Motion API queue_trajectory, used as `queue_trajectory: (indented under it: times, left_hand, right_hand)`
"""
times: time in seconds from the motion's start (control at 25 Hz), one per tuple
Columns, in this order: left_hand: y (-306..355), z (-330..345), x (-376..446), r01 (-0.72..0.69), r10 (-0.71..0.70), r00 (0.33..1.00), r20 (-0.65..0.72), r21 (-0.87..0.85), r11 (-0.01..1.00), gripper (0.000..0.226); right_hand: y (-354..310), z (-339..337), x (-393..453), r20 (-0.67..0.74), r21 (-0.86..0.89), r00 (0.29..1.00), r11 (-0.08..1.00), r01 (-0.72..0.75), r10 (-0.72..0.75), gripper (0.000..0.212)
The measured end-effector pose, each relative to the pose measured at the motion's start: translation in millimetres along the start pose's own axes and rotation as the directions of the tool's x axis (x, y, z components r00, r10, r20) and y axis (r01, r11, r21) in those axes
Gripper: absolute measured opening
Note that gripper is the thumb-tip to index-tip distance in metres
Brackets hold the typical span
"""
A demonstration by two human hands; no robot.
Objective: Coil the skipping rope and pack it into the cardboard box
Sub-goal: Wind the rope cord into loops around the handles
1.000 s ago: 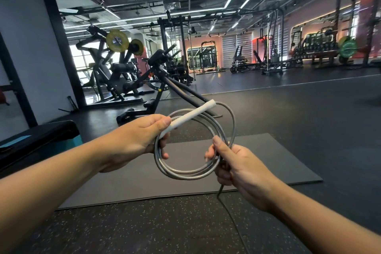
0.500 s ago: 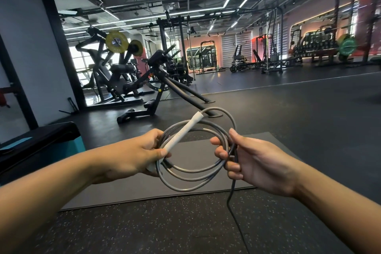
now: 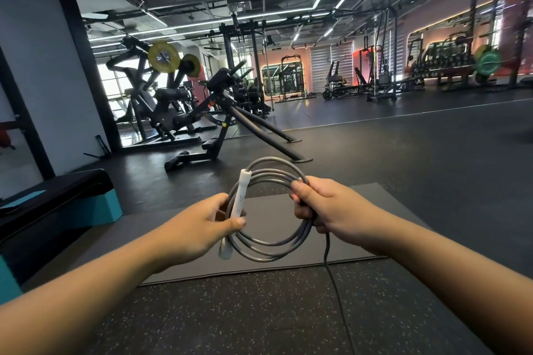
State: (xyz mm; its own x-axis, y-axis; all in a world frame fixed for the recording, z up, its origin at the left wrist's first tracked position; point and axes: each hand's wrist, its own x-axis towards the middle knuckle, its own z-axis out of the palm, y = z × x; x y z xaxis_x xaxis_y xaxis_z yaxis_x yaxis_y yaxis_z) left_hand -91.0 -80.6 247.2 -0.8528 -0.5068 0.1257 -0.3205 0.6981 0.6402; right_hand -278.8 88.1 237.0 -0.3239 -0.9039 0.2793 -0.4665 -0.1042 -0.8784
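Note:
A grey skipping rope is wound into several loops held upright in front of me. My left hand pinches the left side of the coil together with the white handle, which stands nearly upright. My right hand is closed around the right side of the coil. A loose tail of rope hangs from my right hand down to the floor toward me. No cardboard box is in view.
A dark grey exercise mat lies on the speckled rubber floor below my hands. A black and teal bench stands at the left. A black weight machine and other gym racks stand farther back.
My right hand has risen and closed over the right side of the coil, adding a loop. The white handle has swung from slanting right to nearly upright. The view has tilted down slightly.

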Motion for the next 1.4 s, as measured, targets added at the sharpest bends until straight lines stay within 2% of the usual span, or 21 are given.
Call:
queue_trajectory:
  times: [0.08,0.16,0.28,0.36,0.48,0.6,0.8,0.88,1.0,1.08,1.2,1.28,1.4]
  left_hand:
    - [-2,1,7,-0.014,0.011,1.0,-0.027,-0.114,0.993,0.04]
    - [5,1,13,-0.069,0.059,0.996,-0.073,-0.153,0.986,0.034]
    - [32,-7,20,-0.232,0.22,0.959,-0.18,-0.048,0.972,0.041]
    - [60,-14,26,-0.301,0.319,0.943,-0.093,0.164,0.939,0.031]
    - [87,-13,36,-0.28,0.251,0.96,0.126,0.377,0.883,0.052]
    - [88,-8,42,-0.261,0.206,0.962,0.179,0.381,0.887,0.057]
    - [87,-8,40,-0.311,0.258,0.95,0.178,0.439,0.843,0.048]
    - [82,-9,40,-0.3,0.265,0.953,0.144,0.367,0.88,0.047]
    - [71,-12,41,-0.248,0.238,0.967,0.087,0.127,0.961,0.051]
    - [66,-12,41,-0.214,0.216,0.974,0.063,-0.042,0.976,0.051]
    - [60,-11,41,-0.18,0.195,0.98,0.033,-0.265,0.947,0.052]
    - [56,-14,42,-0.145,0.155,0.988,-0.006,-0.403,0.904,0.052]
    - [58,-23,43,-0.142,0.102,0.99,-0.1,-0.615,0.776,0.049]
  right_hand:
    - [-3,-1,4,0.007,-0.06,1.0,0.998,-0.007,0.007,0.03]
    - [-6,-3,7,0.013,-0.107,1.0,0.994,-0.006,0.008,0.031]
    - [-9,-2,8,0.039,-0.208,0.999,0.978,0.023,-0.015,0.031]
    - [-12,-2,10,0.054,-0.306,0.998,0.951,0.051,-0.036,0.031]
    - [-17,-6,12,0.074,-0.358,0.996,0.931,0.077,-0.054,0.031]
    - [-15,-10,9,0.088,-0.329,0.994,0.94,0.088,-0.062,0.03]
    - [-11,-18,9,0.054,-0.259,0.99,0.955,0.142,-0.132,0.029]
    - [-12,-22,5,0.029,-0.183,0.989,0.972,0.145,-0.142,0.027]
    - [-6,-26,-1,-0.007,-0.099,0.991,0.986,0.135,-0.137,0.035]
    - [1,-26,-6,-0.037,0.017,0.994,0.994,0.108,-0.107,0.042]
    - [13,-24,-14,-0.023,0.095,0.997,0.992,0.081,-0.079,0.041]
    - [21,-23,-18,0.046,0.015,0.998,0.999,0.051,-0.052,0.038]
    - [32,-8,-22,0.169,-0.037,0.986,0.999,0.012,-0.006,0.048]
